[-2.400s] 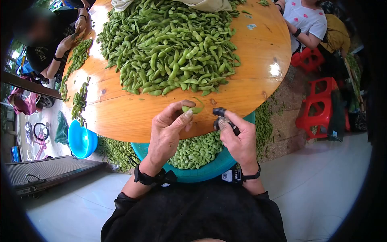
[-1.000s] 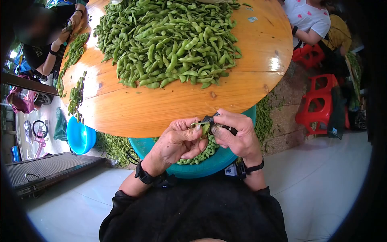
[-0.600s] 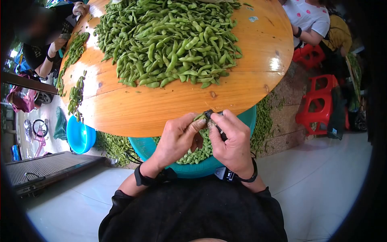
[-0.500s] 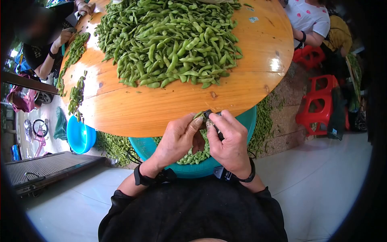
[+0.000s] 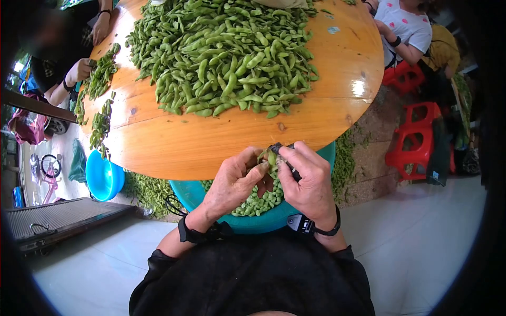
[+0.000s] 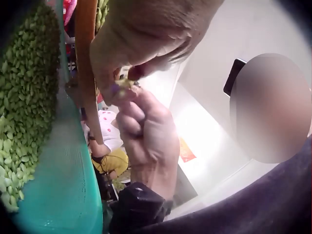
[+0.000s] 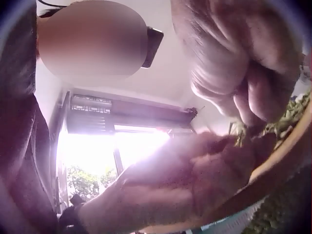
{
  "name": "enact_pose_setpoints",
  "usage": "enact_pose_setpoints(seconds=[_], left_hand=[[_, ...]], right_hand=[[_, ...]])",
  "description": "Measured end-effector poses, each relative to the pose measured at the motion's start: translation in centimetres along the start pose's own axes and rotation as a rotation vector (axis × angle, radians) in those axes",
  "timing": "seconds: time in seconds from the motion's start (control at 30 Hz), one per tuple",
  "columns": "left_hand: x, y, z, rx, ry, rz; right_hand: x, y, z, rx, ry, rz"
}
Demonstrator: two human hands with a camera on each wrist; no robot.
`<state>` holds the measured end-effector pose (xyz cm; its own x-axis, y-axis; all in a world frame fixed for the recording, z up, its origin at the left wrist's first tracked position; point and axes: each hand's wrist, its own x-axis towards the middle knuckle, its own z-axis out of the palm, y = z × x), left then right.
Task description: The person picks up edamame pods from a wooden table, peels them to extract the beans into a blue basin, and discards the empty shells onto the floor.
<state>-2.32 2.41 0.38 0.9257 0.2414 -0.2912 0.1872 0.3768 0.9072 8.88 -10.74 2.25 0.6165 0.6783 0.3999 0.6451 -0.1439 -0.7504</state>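
In the head view the left hand [image 5: 233,181] pinches a green pod [image 5: 271,158] between thumb and fingers, over a teal basin [image 5: 184,190]. Against the pod's far side, the right hand [image 5: 310,181] grips a small black-handled tool [image 5: 291,169], with dark covering at the fingertip. Shelled green beans [image 5: 258,204] lie in the basin below both hands. The left wrist view shows the left hand [image 6: 156,36] and right hand [image 6: 148,131] meeting at the pod [image 6: 127,84]. The right wrist view has both hands close together, the tool hidden there.
A large heap of pods [image 5: 226,63] covers the middle of the round wooden table [image 5: 200,150]. Smaller piles lie at its left edge, near another person's hand [image 5: 79,71]. A blue basin [image 5: 104,176], red stools [image 5: 416,142] and a dark ridged panel [image 5: 68,218] stand around.
The hands have come together at the pod from a wider spacing. The pod is now opened or bent between them. The person at left has lowered a hand to the table-edge pile.
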Motion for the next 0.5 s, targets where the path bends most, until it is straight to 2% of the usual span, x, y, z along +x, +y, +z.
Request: enact_pose_setpoints(seconds=[0.07, 0.13, 0.2, 0.3, 0.37, 0.5], left_hand=[[0.0, -0.3, 0.0, -0.109, 0.008, 0.038], [0.2, -0.7, -0.4, -0.110, 0.006, 0.083], [0.1, -0.7, -0.5, -0.109, 0.007, 0.126], [0.2, -0.3, -0.1, -0.198, -0.037, 0.041], [0.1, -0.1, 0.3, -0.218, 0.044, 0.039], [0.0, -0.7, 0.2, -0.237, 0.072, 0.071]], right_hand=[[0.3, -0.1, -1.1, 0.096, -0.150, 0.043], [0.7, -0.5, -1.2, 0.186, -0.127, 0.078], [0.5, -0.3, -0.5, 0.117, -0.046, 0.037], [-0.3, 0.0, 1.1, -0.049, 0.045, -0.056], [-0.6, -0.1, 1.7, -0.146, 0.092, -0.082], [-0.5, -0.2, 1.3, 0.002, 0.094, -0.074]])
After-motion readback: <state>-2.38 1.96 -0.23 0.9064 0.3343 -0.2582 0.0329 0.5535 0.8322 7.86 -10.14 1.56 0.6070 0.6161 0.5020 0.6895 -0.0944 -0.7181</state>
